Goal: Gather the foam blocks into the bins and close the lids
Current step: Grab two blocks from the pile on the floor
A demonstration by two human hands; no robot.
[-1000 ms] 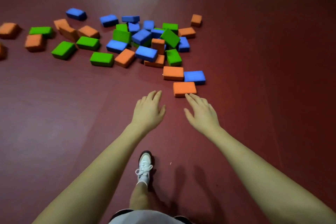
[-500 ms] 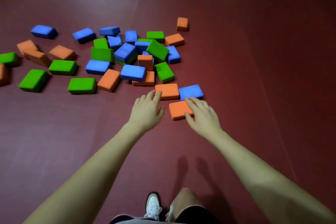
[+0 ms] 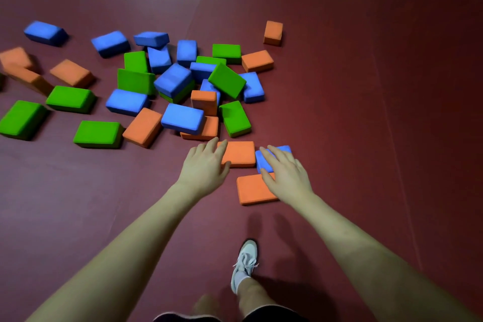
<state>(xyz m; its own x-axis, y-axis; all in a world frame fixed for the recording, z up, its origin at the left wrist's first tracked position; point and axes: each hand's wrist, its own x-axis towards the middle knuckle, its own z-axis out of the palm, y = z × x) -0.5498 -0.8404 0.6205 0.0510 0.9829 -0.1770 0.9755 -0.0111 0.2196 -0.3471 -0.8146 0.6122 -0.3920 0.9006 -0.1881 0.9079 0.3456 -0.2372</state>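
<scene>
**One head-worn view, looking steeply down at the floor**

There is a single view, taken from the person's head and aimed forward and down. Its wide angle bends the floor (image 3: pixel 366 86) seams outward toward the frame edges. Both forearms enter from the bottom corners and converge near the centre, where the left hand (image 3: pixel 203 167) and right hand (image 3: pixel 287 175) sit close to the lens. A shoe (image 3: pixel 244 264) at lower centre shows the camera stands almost directly above the wearer's own foot. The scattered foam blocks (image 3: pixel 180 117) fill the upper left and middle, farther off. No second view shares the scene.
</scene>
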